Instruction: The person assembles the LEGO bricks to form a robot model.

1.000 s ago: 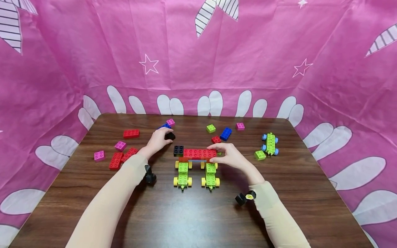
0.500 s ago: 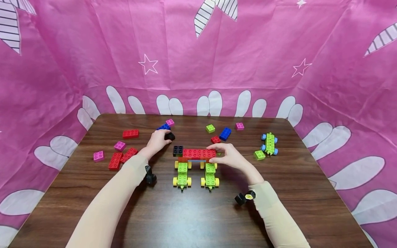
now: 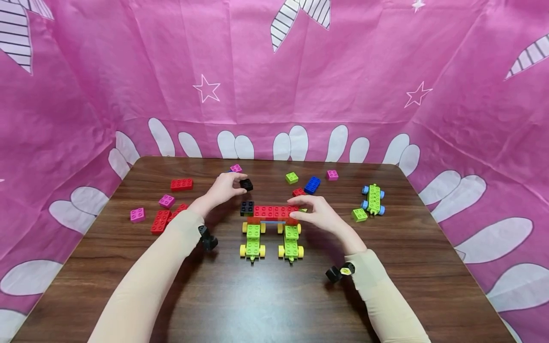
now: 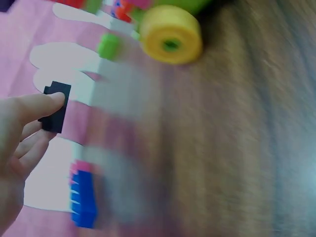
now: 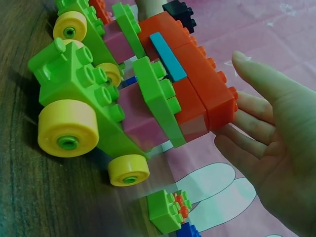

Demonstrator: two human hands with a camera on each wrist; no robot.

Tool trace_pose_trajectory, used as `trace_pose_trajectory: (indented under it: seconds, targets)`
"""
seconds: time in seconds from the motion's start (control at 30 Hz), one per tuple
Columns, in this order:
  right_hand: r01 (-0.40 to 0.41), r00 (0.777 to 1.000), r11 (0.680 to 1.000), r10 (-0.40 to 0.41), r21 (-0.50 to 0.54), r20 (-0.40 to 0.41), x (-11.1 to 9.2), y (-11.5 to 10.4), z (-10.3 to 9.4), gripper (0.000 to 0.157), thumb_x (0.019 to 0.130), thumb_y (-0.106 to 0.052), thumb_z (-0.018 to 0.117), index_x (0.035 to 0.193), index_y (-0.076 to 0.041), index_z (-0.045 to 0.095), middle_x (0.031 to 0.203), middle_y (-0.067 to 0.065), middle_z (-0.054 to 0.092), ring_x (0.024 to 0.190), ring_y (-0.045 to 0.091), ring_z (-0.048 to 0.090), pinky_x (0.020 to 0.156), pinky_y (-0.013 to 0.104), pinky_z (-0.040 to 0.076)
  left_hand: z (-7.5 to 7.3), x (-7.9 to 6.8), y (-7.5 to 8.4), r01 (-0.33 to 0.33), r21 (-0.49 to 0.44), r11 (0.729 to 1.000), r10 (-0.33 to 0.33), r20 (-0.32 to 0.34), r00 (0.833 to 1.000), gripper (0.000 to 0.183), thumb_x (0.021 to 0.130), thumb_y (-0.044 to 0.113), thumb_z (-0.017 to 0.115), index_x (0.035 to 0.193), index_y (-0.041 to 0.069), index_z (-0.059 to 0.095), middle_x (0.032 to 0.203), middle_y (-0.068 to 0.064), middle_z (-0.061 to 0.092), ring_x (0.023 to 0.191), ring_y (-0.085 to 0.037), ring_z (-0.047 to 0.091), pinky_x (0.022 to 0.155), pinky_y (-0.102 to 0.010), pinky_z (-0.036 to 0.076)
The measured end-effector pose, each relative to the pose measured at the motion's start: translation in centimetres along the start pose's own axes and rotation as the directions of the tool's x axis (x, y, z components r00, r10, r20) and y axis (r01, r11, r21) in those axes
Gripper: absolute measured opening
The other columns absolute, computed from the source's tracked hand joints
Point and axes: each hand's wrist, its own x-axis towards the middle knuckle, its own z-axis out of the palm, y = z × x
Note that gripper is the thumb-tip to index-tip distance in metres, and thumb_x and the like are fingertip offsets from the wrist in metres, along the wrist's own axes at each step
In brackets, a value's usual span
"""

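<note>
My left hand pinches a black brick between thumb and fingers; in the left wrist view that brick is held up above the table. Red bricks form a bridge across two green wheeled bases with yellow wheels. Another black brick sits on the bridge's left end. Around the right end is my right hand, fingers relaxed. In the right wrist view its thumb stands apart from the red brick; the fingers are partly hidden behind it, so contact is unclear. Pink bricks show under the bridge.
Red bricks and pink bricks lie at the left of the table. A blue brick and a small green brick are at the back. On the right stands a green base with blue wheels, beside a green brick.
My left hand has lifted the black brick and moved it slightly right. My right thumb has shifted up a little along the bridge's end. The bridge and bases have stayed put.
</note>
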Motion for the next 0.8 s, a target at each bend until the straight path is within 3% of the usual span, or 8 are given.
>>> trace_pose_trajectory:
  seconds: [0.17,0.4,0.6,0.8]
  targets:
    - [0.001,1.0,0.999,-0.001,0.034,-0.017,0.2,-0.8,-0.3,0.041,0.087,-0.013,0.072,0.125,-0.002,0.062,0.123,0.016,0.065,0.114,0.032,0.059,0.094,0.054,0.048,-1.3,0.2,2.3,-0.071,-0.006,0.997,0.071,0.0,0.997,0.047,0.085,0.007,0.072,0.128,-0.004,0.058,0.12,-0.021,0.064,0.106,-0.033,0.064,0.094,-0.046,0.05]
    - [0.013,0.996,0.999,-0.01,0.03,-0.084,0.4,-1.9,-1.1,0.041,0.085,-0.021,0.074,0.121,-0.005,0.064,0.117,0.011,0.067,0.111,0.029,0.061,0.097,0.055,0.047,-2.3,0.3,5.8,-0.107,0.001,0.994,0.107,0.01,0.994,0.049,0.086,0.014,0.073,0.131,0.002,0.058,0.126,-0.015,0.063,0.111,-0.03,0.062,0.097,-0.045,0.048]
    - [0.045,0.988,0.999,-0.044,0.0,-0.151,0.4,-2.5,-1.6,0.042,0.084,-0.022,0.076,0.12,-0.004,0.064,0.117,0.014,0.067,0.108,0.03,0.062,0.094,0.054,0.049,-2.0,-0.4,8.9,-0.137,0.008,0.991,0.136,0.056,0.989,0.05,0.088,0.021,0.071,0.133,0.005,0.057,0.131,-0.012,0.06,0.116,-0.028,0.058,0.101,-0.045,0.045]
    - [0.07,0.979,0.997,-0.071,-0.011,-0.19,0.3,-2.7,-1.8,0.039,0.084,-0.018,0.075,0.12,-0.005,0.064,0.115,0.014,0.068,0.105,0.024,0.064,0.095,0.047,0.05,-1.1,-1.1,11.1,-0.224,0.021,0.974,0.222,0.066,0.973,0.049,0.087,0.019,0.072,0.132,0.004,0.058,0.129,-0.012,0.062,0.111,-0.027,0.061,0.096,-0.04,0.05]
